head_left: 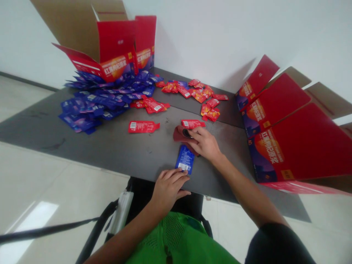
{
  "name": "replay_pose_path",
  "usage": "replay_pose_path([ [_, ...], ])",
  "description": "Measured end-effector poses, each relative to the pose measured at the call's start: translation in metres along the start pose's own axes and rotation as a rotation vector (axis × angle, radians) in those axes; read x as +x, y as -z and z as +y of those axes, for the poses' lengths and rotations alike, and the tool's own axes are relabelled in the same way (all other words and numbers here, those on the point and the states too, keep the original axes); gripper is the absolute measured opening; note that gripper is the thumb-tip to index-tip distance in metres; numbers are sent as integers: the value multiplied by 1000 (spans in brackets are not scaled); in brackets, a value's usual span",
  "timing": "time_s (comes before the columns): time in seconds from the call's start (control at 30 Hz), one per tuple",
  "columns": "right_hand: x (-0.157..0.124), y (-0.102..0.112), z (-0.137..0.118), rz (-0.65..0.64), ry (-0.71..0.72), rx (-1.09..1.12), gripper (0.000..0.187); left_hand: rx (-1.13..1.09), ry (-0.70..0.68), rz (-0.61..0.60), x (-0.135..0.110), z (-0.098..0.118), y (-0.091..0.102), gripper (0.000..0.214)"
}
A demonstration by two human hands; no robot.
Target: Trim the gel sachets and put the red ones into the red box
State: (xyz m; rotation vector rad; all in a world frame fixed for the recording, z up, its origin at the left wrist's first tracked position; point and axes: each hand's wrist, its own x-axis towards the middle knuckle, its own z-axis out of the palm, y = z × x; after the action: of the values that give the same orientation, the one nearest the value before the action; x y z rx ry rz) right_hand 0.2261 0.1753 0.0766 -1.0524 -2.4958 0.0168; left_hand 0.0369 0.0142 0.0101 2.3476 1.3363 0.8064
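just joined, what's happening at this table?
A seated person works bare-handed at a dark table. The left hand rests its fingertips on the near end of a blue sachet lying flat. The right hand lies over a dark red piece beside a red sachet; its grip is unclear. A blue heap sits far left, loose red sachets behind, red cartons right.

Left hand (169, 185) at blue sachet (184, 158)

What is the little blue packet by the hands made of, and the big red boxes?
The blue packet looks like thin plastic or foil film: flat, glossy, with a printed label. The red boxes look like cardboard with a smooth printed coat: their flaps are plain brown inside.
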Motion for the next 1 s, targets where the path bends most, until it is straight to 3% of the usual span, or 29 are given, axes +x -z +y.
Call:
replay_pose_path([
  [0.07,-12,4,-25,2,60,65,35,6,5,4,0,1,0,46],
  [0.13,-26,1,-45,-102,167,108,33,9,25,-10,0,2,1,46],
  [0.2,-33,-8,-49,-167,219,131,31,0,40,-27,1,2,2,44],
  [0.33,-11,-24,-12,-126,119,59,32,-17,26,-40,1,1,3,40],
  [0.47,13,-15,11,-96,62,-45,35,-4,19,-17,1,1,2,40],
  [0.6,-7,-3,-23,-24,77,32,36,17,15,-3,0,2,2,44],
  [0.73,-36,-11,-51,-125,189,142,34,28,42,-9,0,3,2,47],
  [0.83,-33,-24,-37,-76,125,155,33,16,25,-8,0,2,2,46],
  [1.0,-1,-31,9,-37,52,31,36,17,1,23,0,1,1,42],
])
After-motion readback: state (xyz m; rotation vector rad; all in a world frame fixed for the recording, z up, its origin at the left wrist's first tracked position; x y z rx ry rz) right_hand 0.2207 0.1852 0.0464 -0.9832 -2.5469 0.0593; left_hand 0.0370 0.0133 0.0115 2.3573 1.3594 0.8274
